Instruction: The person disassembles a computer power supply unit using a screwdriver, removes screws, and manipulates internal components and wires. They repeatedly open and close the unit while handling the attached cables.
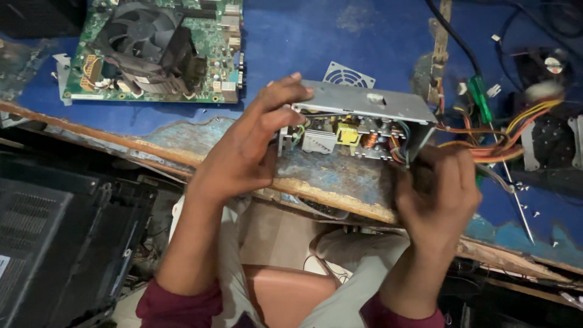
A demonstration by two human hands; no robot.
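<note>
Worn blue paint covers the wooden workbench [376, 36], and its front edge is chipped down to bare, crumbling board. You hold an opened power supply unit [358, 124] above that edge, tilted so the open side faces you. Its housing is flat grey sheet metal, folded at the corners, with a small square tab on the top panel. Inside you can see a yellow transformer, a copper-wound coil and a ribbed aluminium heat sink.

Your left hand [243, 155] grips the left end of the housing, fingers curled over the top edge and thumb below. Your right hand [434, 188] is closed around the lower right corner, fingers folded tight against the metal.

Yellow, orange and red wires [516, 130] run out of the right end across the bench. A green-handled screwdriver [493, 136] lies just beside them. At the far left sits a green motherboard [158, 48] with a round black cooling fan.
</note>
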